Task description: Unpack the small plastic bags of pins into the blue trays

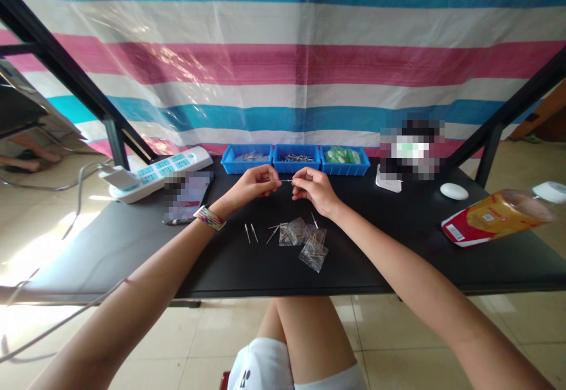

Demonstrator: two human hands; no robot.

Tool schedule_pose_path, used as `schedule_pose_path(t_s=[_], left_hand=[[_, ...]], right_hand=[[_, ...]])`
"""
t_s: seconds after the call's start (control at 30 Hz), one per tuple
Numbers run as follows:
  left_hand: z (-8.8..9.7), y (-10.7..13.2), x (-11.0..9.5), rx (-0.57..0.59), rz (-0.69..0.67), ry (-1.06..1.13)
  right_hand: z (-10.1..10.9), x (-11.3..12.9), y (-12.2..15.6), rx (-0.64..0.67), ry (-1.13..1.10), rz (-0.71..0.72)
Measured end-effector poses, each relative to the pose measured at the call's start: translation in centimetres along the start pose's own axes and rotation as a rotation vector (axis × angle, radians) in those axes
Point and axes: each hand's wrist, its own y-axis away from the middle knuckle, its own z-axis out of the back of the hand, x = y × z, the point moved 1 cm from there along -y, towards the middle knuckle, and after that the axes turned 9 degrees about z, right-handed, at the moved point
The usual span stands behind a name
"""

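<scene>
Both hands meet just in front of the blue bins, with a small silver pin-like piece, apparently a blind rivet point(286, 181), stretched level between their fingertips. My left hand point(260, 181) pinches one end, and my right hand point(313, 189) pinches the other. Below them on the black table lie several loose rivets point(251, 233), some singly and some crossed. Small clear plastic packets point(292, 232) with thin metal pieces inside lie in a heap beside these. The middle blue bin point(296, 167) holds many similar silver pieces.
The left blue bin point(246, 167) holds clear packets, the right blue bin point(345, 169) green-and-clear ones. A power strip point(163, 173) and phone point(190, 197) lie left. A white oval object point(454, 191) and a bottle lying on its side point(495, 216) are right. A striped sheet point(283, 66) hangs behind.
</scene>
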Motion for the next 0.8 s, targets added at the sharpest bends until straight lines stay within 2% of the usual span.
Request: schedule_pose_path(t_s=[0.23, 0.4, 0.57, 0.8], left_hand=[[0.2, -0.2, 0.3, -0.011, 0.086, 0.008], [0.4, -0.5, 1.0, 0.017, 0.072, -0.012], [0.5, -0.6, 1.1, 0.023, 0.031, 0.002], [0.0, 0.0, 0.0, 0.001, 0.001, 0.019]], right_hand=[[0.0, 0.1, 0.0, -0.021, 0.044, 0.085], [0.0, 0.1, 0.0, -0.015, 0.09, 0.094], [-0.1, 0.2, 0.1, 0.0, 0.071, 0.045], [-0.2, 0.6, 0.4, 0.047, 0.061, -0.044]])
